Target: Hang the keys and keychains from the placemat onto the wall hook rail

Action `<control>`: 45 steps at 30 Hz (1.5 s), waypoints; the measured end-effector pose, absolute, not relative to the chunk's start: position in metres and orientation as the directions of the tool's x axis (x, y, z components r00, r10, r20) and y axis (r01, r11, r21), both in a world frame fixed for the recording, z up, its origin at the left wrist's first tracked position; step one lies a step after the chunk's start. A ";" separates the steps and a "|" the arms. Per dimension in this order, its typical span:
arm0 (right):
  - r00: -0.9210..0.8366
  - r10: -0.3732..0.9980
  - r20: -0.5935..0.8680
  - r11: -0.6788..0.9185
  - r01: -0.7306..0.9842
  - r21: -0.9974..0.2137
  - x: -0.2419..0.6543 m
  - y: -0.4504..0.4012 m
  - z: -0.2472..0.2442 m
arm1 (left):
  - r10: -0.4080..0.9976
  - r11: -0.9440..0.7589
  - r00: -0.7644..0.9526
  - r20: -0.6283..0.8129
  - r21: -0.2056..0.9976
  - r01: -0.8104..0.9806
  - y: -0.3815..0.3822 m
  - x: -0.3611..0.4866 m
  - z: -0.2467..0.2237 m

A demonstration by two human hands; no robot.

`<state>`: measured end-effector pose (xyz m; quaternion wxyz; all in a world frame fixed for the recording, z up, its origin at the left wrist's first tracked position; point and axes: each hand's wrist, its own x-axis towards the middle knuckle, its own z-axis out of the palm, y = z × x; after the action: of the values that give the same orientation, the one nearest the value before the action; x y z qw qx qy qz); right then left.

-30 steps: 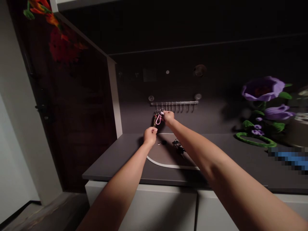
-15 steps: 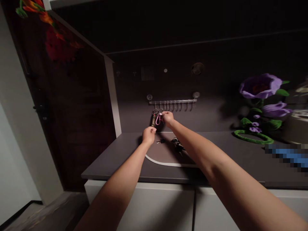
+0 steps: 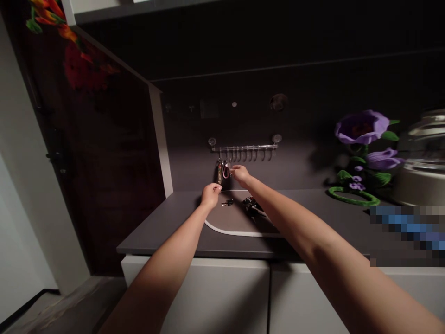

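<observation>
Two keychains hang side by side from the left hooks of a clear hook rail (image 3: 245,148) on the back wall. One has a dark patterned strap with lettering (image 3: 219,173), the other a pink loop strap (image 3: 225,171). My left hand (image 3: 211,195) is closed in a pinch at the lower end of the lettered strap; what lies between its fingertips is hidden. Just right of the pink strap, my right hand (image 3: 241,174) has its fingertips pressed together, their contents too small to make out. A small key set (image 3: 227,202) and a darker bunch of keys (image 3: 251,204) lie on a brown mat (image 3: 227,220) below.
A grey counter (image 3: 156,227) stands over white cabinets (image 3: 222,292). To the right are a purple felt flower (image 3: 363,127) with a green ring base (image 3: 352,197) and a glass-topped appliance (image 3: 422,162). A dark shelf overhangs above; a dark door (image 3: 104,185) is at left.
My right hand has drawn slightly down from the ring at the top of the pink strap. My left hand stays by the lettered strap. The view has shifted a little rightward.
</observation>
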<state>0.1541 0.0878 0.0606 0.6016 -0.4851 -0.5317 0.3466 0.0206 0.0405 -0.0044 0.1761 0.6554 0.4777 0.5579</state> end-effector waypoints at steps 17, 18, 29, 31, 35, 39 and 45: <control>-0.192 0.847 0.495 0.463 0.723 -0.512 0.194 0.019 0.027 | 0.780 -0.560 0.235 0.581 0.478 0.677 0.026 0.022 -0.002; -0.231 0.836 0.497 0.471 0.766 -0.437 0.196 0.016 0.025 | 0.776 -0.558 0.247 0.580 0.449 0.698 0.026 0.022 -0.003; -0.383 0.825 0.417 0.471 0.873 -0.130 0.197 0.012 0.011 | 0.764 -0.553 0.344 0.545 0.280 0.785 0.039 0.025 -0.012; -0.375 0.831 0.411 0.461 0.878 -0.131 0.196 0.012 0.011 | 0.769 -0.549 0.348 0.536 0.273 0.790 0.041 0.026 -0.013; -0.356 0.850 0.388 0.429 0.895 -0.119 0.195 0.013 0.012 | 0.773 -0.553 0.364 0.519 0.272 0.788 0.045 0.027 -0.016; -0.361 0.852 0.379 0.437 0.890 -0.133 0.194 0.015 0.012 | 0.785 -0.538 0.342 0.516 0.295 0.790 0.046 0.028 -0.016; -0.375 0.849 0.372 0.453 0.879 -0.148 0.193 0.017 0.013 | 0.786 -0.519 0.315 0.532 0.292 0.803 0.043 0.028 -0.013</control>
<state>0.1933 0.0166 0.0125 0.2010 -0.5215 -0.8284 -0.0375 0.0277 0.0427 -0.0130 -0.0133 0.8108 0.4900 0.3199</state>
